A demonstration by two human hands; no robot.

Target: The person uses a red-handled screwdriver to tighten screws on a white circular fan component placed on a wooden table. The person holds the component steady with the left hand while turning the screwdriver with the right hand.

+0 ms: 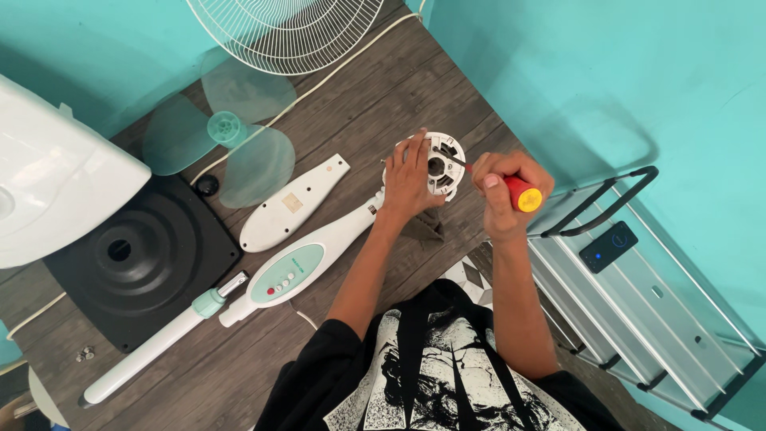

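Nearby, the right hand [503, 191] closes its grip around a red-handled screwdriver [515, 189], tip at the white fan motor housing [439, 165] on the wooden worktop [351, 112]. The left hand [408, 179] rests open-fingered on that housing, steadying it. Farther left lie translucent fan blades [219, 136] and a wire guard [287, 32].

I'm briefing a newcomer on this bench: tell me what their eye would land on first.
First the red-handled screwdriver in the right hand, its tip in the round white fan housing that the left hand steadies, mid-table. Then the translucent fan blade and wire guard at upper left, and the black square base at left.
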